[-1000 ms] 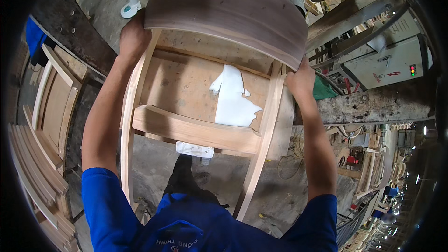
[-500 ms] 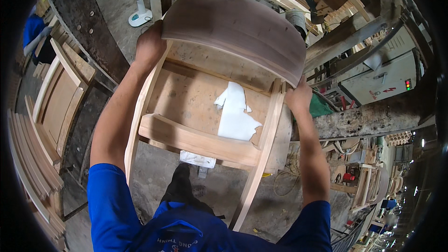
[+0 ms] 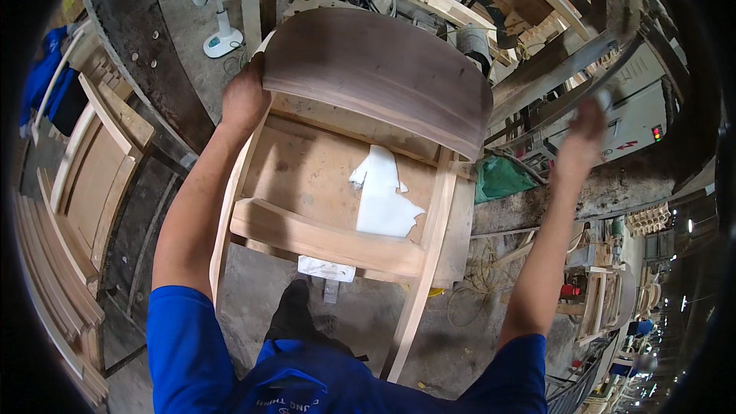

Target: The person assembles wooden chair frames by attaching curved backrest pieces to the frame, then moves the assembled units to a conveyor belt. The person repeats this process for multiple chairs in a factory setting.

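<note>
A wooden chair frame lies in front of me, its curved dark-brown backrest at the far end. My left hand is closed around the left end of the backrest, where it meets the side post; its fingertips are hidden behind the wood. Away from the chair, my right hand is raised over to the right, in front of a grey cabinet. Motion smears its fingers, and a small whitish patch shows beside them. A torn piece of white foam sheet rests on the board inside the frame.
A steel post and a standing fan are at the far left. Stacked curved wooden parts lie left. On the right, a beam runs beside a green bag and the grey cabinet. Cables and clamps lie beyond the backrest.
My right hand has let go of the backrest's right end and moved up and to the right. The left hand keeps its hold, and the view has shifted slightly.
</note>
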{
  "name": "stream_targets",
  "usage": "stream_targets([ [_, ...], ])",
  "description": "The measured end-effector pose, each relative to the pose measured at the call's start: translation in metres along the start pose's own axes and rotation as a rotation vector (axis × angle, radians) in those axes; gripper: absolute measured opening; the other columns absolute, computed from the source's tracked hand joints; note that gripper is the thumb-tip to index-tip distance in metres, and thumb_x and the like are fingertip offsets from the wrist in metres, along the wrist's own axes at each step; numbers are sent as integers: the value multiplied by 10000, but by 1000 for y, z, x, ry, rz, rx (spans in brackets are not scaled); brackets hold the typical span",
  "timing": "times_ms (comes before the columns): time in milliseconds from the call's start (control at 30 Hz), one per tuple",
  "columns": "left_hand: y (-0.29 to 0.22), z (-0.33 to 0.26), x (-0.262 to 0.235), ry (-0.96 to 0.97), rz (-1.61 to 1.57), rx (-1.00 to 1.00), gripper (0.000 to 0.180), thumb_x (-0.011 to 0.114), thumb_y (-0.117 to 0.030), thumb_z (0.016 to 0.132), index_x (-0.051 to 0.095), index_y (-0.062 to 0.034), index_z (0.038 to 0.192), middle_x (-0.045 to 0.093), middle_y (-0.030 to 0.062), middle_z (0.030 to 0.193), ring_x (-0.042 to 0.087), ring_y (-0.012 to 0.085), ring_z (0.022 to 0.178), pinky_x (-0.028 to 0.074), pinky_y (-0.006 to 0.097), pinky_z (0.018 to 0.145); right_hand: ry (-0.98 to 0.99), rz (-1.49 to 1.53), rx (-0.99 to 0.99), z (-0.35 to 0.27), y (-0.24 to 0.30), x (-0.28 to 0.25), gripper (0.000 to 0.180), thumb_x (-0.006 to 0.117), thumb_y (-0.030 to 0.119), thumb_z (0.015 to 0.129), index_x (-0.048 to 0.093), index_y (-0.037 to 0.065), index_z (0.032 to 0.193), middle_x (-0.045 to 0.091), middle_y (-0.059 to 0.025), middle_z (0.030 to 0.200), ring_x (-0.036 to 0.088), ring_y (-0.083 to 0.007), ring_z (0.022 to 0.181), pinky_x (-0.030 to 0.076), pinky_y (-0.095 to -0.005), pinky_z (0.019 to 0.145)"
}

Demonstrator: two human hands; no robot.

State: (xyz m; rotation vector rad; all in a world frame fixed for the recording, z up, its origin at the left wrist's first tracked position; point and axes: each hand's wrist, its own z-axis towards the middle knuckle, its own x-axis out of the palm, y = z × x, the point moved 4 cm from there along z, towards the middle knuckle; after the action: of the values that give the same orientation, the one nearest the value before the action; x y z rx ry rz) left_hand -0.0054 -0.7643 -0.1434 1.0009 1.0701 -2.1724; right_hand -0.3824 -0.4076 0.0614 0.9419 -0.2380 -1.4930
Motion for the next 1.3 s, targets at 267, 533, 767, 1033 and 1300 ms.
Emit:
stream_targets([
  [267, -15, 1, 7, -13, -76, 34, 450, 530, -209, 990, 498, -121, 1430, 657, 244, 1261, 658, 484, 1073, 540, 574, 875, 95, -312, -186, -75, -52, 110, 582, 397, 427, 1099, 438, 15, 1508, 477, -224, 1489, 463, -365, 1382, 366, -474, 1146],
  [533, -10, -2, -8, 146, 80, -11, 515, 538, -257, 986, 463, -97, 1470, 668, 257, 1227, 652, 472, 1095, 541, 549, 915, 119, -179, -40, -66, -46, 111, 667, 486, 499, 1061, 446, 11, 1515, 489, -300, 1448, 492, -467, 1349, 381, -523, 1127],
  [767, 77, -186, -78, 40, -44, -5, 401, 672, -331, 981, 656, -15, 1228, 709, 234, 1070, 673, 430, 1015, 539, 481, 867, 188, -111, 283, -162, -59, 67, 680, 505, 372, 1063, 335, -64, 1556, 397, -328, 1549, 339, -464, 1478, 279, -491, 1222],
  [1033, 85, -492, -165, 532, -548, -1185, 758, 459, -678, 1017, 679, 41, 1111, 661, 146, 728, 707, 257, 694, 555, 397, 608, 488, -86, 716, -617, -60, -155, 431, 515, 407, 1070, 609, -14, 1046, 683, -148, 956, 681, -227, 883, 543, -361, 775],
  [1300, 71, -450, -142, 545, -445, -937, 744, 476, -678, 1006, 670, 22, 1169, 653, 122, 682, 662, 208, 556, 510, 348, 471, 428, 90, 1191, -579, -44, -148, 552, 500, 511, 1056, 625, -26, 1036, 655, -86, 679, 657, -182, 557, 507, -350, 492],
])
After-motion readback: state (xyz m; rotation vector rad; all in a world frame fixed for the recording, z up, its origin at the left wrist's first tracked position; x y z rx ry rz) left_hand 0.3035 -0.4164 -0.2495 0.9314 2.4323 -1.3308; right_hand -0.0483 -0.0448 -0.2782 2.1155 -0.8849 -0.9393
